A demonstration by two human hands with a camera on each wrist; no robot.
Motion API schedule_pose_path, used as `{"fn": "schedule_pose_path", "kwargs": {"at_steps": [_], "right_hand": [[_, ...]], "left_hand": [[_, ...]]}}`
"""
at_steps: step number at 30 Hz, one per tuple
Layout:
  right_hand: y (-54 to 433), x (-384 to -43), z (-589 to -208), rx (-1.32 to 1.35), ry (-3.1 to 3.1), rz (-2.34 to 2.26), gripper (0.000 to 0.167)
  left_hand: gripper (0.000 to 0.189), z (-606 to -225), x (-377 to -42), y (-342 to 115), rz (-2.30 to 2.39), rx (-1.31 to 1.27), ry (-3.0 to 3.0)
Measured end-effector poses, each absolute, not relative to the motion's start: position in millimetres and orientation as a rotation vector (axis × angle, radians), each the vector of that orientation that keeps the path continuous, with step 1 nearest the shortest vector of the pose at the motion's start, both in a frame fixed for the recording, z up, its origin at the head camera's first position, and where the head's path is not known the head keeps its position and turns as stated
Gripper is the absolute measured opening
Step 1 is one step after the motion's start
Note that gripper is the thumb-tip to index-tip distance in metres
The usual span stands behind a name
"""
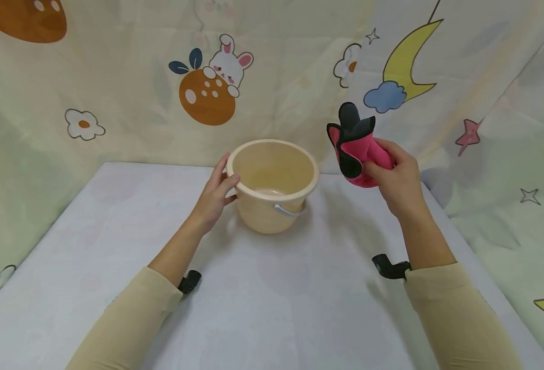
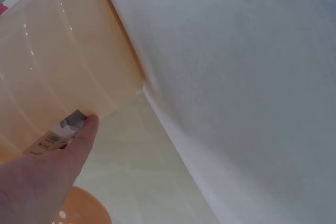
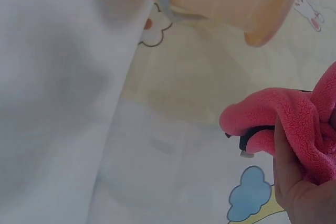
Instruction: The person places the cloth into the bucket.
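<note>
Left hand [image 1: 216, 195] rests relaxed fingers [image 1: 229, 180] against the smooth, round plastic bucket [image 1: 274, 187]; right hand [image 1: 398, 180] grips a fleecy pink-and-black cloth [image 1: 356, 149], probably a mitt.

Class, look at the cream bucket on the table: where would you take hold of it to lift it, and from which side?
Probably the grey handle, hanging down the near wall of the bucket: swing it up and lift from above. The left hand already touches the left rim.
</note>
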State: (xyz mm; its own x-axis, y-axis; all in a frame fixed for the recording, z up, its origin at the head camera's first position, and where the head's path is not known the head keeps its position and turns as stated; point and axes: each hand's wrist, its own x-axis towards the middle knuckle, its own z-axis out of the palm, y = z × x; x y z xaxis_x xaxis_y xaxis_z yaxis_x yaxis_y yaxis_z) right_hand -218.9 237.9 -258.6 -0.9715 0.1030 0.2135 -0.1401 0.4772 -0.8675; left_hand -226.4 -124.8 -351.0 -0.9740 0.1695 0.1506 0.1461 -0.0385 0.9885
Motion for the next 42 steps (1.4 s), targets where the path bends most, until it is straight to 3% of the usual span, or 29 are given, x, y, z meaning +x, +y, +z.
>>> {"fn": "schedule_pose_path", "kwargs": {"at_steps": [20, 42], "right_hand": [[189.0, -215.7, -242.9, 0.499, -2.187, 1.912, 0.048], [156.1, -231.2, -245.9, 0.656, -2.415, 1.949, 0.052]], "left_hand": [[0.071, -352.7, -227.5, -125.8, 2.239, 0.352, 2.154], [0.069, -352.9, -227.6, -126.3, 2.218, 0.340, 2.184]]}}
